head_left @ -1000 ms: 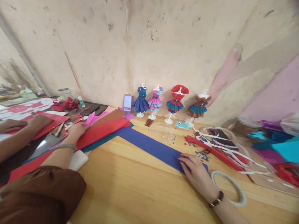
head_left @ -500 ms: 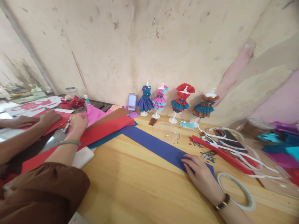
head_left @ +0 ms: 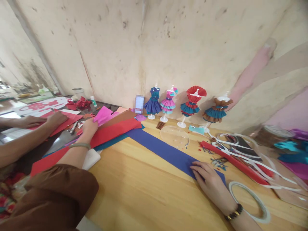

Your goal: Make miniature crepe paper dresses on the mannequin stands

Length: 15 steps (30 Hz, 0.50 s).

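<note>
My left hand point(head_left: 89, 131), with a bangle at the wrist, is closed on the edge of a pink paper sheet point(head_left: 104, 116) above the stacked papers. Under that forearm lie a long red paper strip point(head_left: 115, 131), a brown sheet point(head_left: 120, 118) and a teal sheet point(head_left: 114, 141). On the right, my right hand point(head_left: 205, 175) rests with fingers laid out on the near end of a blue paper strip point(head_left: 163, 150), which stretches diagonally over the wooden table. Scissors point(head_left: 72, 127) lie just left of my left hand.
Several small dress forms in paper dresses point(head_left: 193, 104) stand along the wall. A clear round dish point(head_left: 175, 136), a tape roll point(head_left: 250, 200) and white strips over a red paper roll point(head_left: 238, 163) lie rightward. At left, another person's hands point(head_left: 56, 118) work on red paper point(head_left: 69, 121).
My left hand has moved away from the scissors, and the pink sheet has shifted and bunched up with it. The view has turned slightly left. My right hand stays on the blue strip.
</note>
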Each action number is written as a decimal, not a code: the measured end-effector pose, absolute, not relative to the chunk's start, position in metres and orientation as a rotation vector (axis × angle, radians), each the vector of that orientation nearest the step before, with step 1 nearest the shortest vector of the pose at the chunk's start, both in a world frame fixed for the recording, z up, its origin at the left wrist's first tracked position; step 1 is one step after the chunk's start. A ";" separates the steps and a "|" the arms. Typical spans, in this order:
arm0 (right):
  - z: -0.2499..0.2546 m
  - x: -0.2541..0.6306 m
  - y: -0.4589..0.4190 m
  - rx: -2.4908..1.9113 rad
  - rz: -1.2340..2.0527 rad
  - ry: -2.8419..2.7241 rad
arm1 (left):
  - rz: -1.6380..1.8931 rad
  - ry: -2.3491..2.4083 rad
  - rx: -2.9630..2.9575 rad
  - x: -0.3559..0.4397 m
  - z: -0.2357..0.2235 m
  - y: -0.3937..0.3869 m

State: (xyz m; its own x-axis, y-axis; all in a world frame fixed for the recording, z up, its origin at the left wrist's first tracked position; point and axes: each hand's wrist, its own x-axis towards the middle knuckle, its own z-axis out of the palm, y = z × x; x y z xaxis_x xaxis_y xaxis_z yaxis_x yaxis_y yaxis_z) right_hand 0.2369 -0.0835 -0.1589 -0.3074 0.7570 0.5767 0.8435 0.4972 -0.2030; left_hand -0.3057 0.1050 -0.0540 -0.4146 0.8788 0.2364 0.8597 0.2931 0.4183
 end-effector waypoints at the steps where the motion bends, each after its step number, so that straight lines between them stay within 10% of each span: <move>1: -0.160 0.237 -0.083 -1.309 -0.178 -2.126 | 0.773 2.551 1.624 -0.308 -0.050 0.104; 15: -0.162 0.236 -0.083 -1.317 -0.152 -2.117 | 0.538 2.346 2.054 -0.272 -0.046 0.096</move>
State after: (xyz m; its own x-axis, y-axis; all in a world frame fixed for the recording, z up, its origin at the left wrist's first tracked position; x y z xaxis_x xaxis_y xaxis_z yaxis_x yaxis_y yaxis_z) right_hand 0.2364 -0.0831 -0.1619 -0.2997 0.7678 0.5662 0.8406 0.4932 -0.2238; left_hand -0.2721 0.0955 -0.0457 -0.1569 0.9587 0.2374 0.9663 0.0994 0.2373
